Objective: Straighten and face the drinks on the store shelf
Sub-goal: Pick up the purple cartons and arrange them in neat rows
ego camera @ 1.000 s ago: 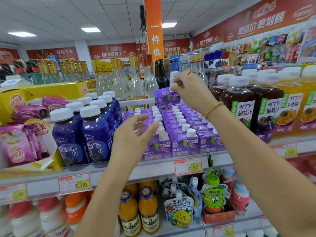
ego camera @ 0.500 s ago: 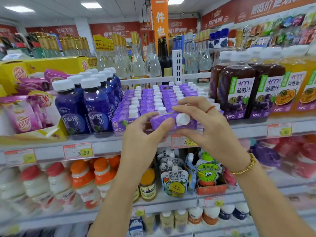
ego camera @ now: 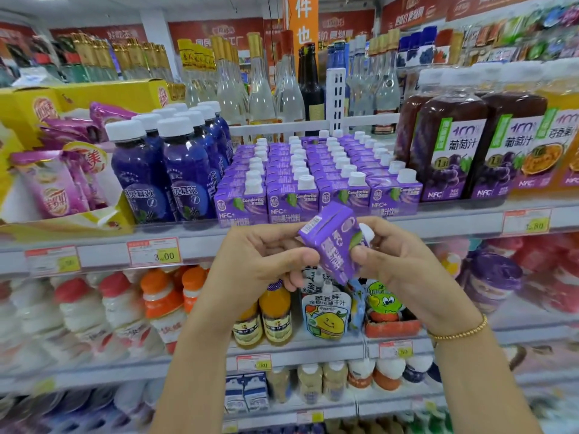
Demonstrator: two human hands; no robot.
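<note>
While the purple carton (ego camera: 333,245) hangs tilted just before the shelf (ego camera: 454,225) edge, I see both sets of fingers clamped on it — left hand (ego camera: 260,261) and right hand (ego camera: 404,270) — below the shelved cartons (ego camera: 313,173).

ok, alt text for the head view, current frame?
The left hand and right hand hold a tilted purple carton in front of a store shelf. On the shelf, matching cartons stand in rows, with blue bottles to their left and dark juice bottles to their right.
</note>
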